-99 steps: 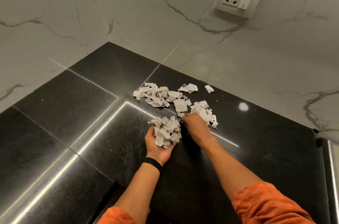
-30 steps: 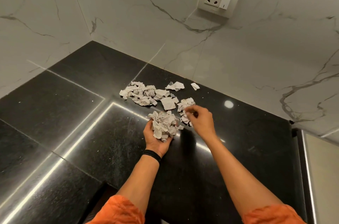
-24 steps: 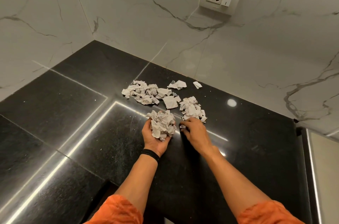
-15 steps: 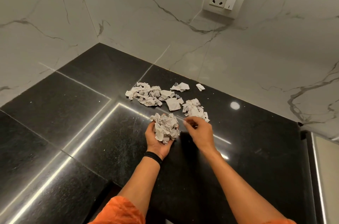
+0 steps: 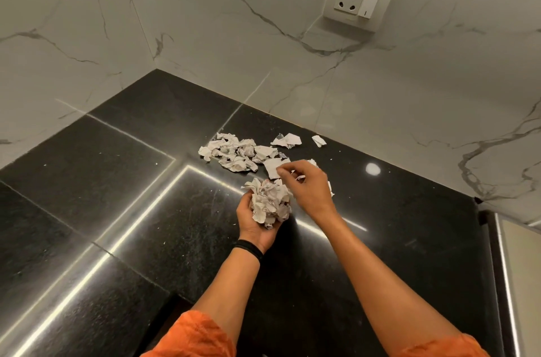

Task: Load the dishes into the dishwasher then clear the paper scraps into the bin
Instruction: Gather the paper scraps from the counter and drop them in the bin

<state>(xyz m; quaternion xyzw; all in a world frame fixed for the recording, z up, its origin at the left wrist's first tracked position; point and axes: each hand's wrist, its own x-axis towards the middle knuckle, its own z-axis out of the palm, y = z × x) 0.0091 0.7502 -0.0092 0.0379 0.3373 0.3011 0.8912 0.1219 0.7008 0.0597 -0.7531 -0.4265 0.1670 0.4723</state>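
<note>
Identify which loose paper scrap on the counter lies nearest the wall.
The small lone scrap, rightmost of all on the counter; the others lie farther out from the wall.

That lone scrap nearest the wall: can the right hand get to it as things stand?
Probably yes. The right hand hovers above the counter, and only flat scraps lie between it and the lone scrap; nothing stands in the way.

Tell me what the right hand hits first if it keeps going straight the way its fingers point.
The right hand points up-left, fingertips at the flat paper scrap; that comes first. Beyond lies the larger scrap pile. Its height above the black countertop is unclear, so it might pass over.
</note>
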